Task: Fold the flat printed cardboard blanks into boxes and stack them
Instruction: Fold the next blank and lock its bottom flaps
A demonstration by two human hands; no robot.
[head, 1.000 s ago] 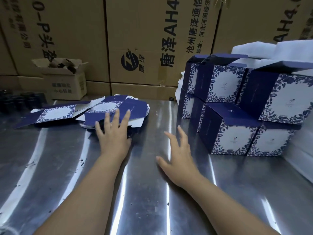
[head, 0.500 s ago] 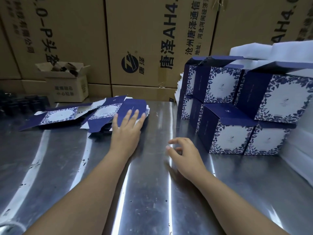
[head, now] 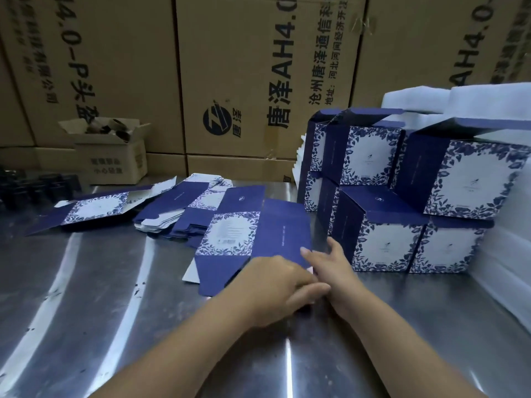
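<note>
1. Working on one blank [head: 253, 237], flat on the table [head: 86, 311], just beside the folded boxes [head: 385, 242]. Grip-wise: left hand [head: 275, 285] curled round its near corner, right hand [head: 330, 265] laid on the right panel with fairly straight fingers, pinching nothing as far as visible.
2. Could skate away on that slick steel if pushed instead of lifted.
3. Might crease off the score line, with both hands bunched at one corner.
4. Easy to knock those boxes over while popping it open so close by.
5. Also risks dragging along the pile of flat blanks [head: 178, 219] touching its left edge.
</note>
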